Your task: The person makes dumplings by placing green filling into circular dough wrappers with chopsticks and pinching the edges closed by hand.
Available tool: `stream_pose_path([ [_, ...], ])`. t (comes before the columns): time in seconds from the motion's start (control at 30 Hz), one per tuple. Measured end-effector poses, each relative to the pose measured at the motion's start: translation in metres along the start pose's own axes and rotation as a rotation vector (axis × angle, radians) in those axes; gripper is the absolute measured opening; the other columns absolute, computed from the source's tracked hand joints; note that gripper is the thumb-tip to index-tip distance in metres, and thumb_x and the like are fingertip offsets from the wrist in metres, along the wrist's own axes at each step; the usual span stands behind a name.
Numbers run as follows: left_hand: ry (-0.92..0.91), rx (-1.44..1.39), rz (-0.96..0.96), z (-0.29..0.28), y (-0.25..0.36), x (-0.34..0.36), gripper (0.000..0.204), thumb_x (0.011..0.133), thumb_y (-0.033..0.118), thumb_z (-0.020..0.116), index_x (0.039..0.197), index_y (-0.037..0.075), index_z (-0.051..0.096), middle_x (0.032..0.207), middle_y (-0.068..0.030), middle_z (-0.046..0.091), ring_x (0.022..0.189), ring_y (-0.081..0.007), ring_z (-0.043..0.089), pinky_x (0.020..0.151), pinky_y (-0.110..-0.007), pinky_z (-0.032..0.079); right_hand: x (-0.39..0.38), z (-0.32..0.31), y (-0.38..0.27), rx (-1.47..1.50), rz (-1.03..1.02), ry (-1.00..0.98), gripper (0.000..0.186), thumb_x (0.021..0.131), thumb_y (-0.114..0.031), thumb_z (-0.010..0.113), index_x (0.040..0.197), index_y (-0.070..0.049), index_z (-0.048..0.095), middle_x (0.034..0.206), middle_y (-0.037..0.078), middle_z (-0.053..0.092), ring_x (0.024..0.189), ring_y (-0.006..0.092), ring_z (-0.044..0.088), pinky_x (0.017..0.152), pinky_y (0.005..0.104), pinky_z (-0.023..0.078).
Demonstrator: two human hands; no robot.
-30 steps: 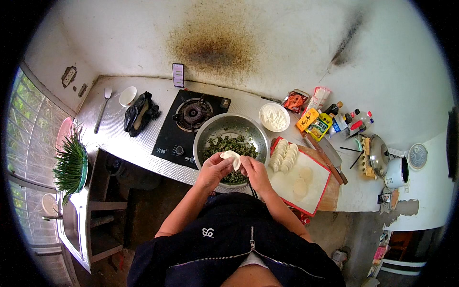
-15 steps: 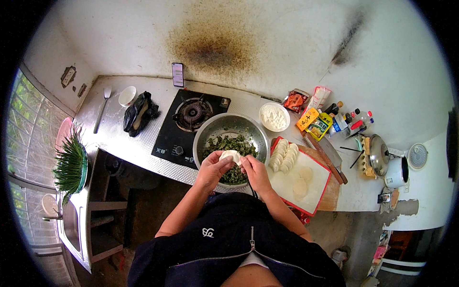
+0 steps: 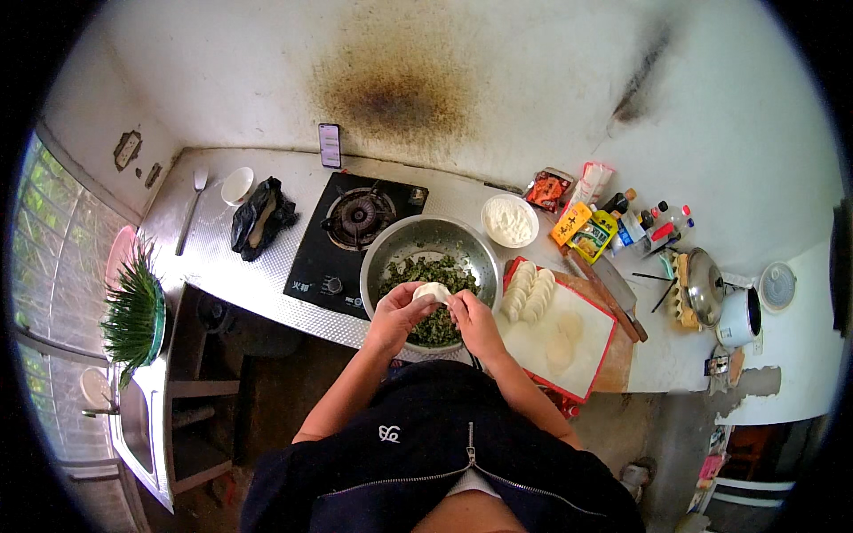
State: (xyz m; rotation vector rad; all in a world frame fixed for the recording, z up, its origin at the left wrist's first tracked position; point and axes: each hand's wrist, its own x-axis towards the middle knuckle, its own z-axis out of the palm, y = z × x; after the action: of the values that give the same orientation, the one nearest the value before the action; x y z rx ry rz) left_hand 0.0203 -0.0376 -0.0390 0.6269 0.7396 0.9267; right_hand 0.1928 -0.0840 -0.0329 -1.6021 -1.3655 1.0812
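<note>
Over the bowl (image 3: 384, 258), left hand (image 3: 397, 313) and right hand (image 3: 473, 317) pinch one dumpling (image 3: 433, 290): soft, light, tear-prone, best held at its rim.

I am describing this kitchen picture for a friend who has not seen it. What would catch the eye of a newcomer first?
First, the two hands at the centre: the left hand and right hand together hold a pale dumpling over a steel bowl of chopped green filling. Next, the big brown scorch stain on the white wall above the gas stove. Finished dumplings lie in rows on the board at the right.
</note>
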Motion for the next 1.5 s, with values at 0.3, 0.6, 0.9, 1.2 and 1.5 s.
stream_pose_path([
  [0.3,-0.054,0.597,0.156,0.006,0.003,-0.008,0.028,0.088,0.011,0.067,0.112,-0.003,0.063,0.099,-0.0077,0.069,0.089,-0.0121,0.065,0.078,-0.026,0.054,-0.008,-0.001,-0.012,-0.113,-0.256,0.015,0.046,0.087,-0.019,0.066,0.127,-0.003,0.052,0.107,0.02,0.065,0.098,0.0344,0.064,0.084,0.0402,0.051],
  [0.6,-0.044,0.582,0.131,0.006,-0.009,-0.001,0.024,0.095,0.019,0.059,0.107,-0.001,0.065,0.092,-0.0044,0.068,0.077,-0.0099,0.06,0.071,-0.024,0.048,-0.009,-0.001,-0.001,-0.399,-0.322,0.079,0.038,0.077,-0.003,0.062,0.115,-0.006,0.059,0.106,0.016,0.064,0.099,0.034,0.062,0.085,0.0405,0.05],
  [0.9,0.017,-0.419,-0.38,0.006,-0.059,0.034,0.05,0.102,0.042,0.034,0.111,-0.001,0.056,0.108,-0.018,0.062,0.102,-0.0312,0.059,0.094,-0.043,0.046,-0.006,0.037,0.016,-0.653,-0.583,0.227,0.025,0.081,-0.009,0.052,0.105,-0.001,0.054,0.103,0.016,0.056,0.1,0.0307,0.058,0.087,0.0375,0.048],
  [1.2,0.052,-0.159,-0.306,0.051,-0.049,0.032,0.06,0.098,0.05,0.041,0.133,0.001,0.041,0.127,-0.0204,0.05,0.115,-0.034,0.05,0.101,-0.045,0.041,-0.011,-0.004,0.026,-0.143,-0.257,0.213,0.035,0.075,0.003,0.058,0.109,-0.004,0.06,0.108,0.019,0.061,0.102,0.0357,0.059,0.087,0.0436,0.048],
  [1.5,0.108,-0.024,-0.093,0.018,-0.044,0.031,0.058,0.097,0.04,0.051,0.137,-0.001,0.039,0.136,-0.0155,0.043,0.118,-0.0281,0.048,0.104,-0.039,0.04,-0.037,-0.07,0.144,-0.44,0.127,0.519,0.026,0.072,-0.006,0.069,0.097,-0.007,0.066,0.096,0.015,0.061,0.092,0.0346,0.059,0.08,0.0416,0.048],
])
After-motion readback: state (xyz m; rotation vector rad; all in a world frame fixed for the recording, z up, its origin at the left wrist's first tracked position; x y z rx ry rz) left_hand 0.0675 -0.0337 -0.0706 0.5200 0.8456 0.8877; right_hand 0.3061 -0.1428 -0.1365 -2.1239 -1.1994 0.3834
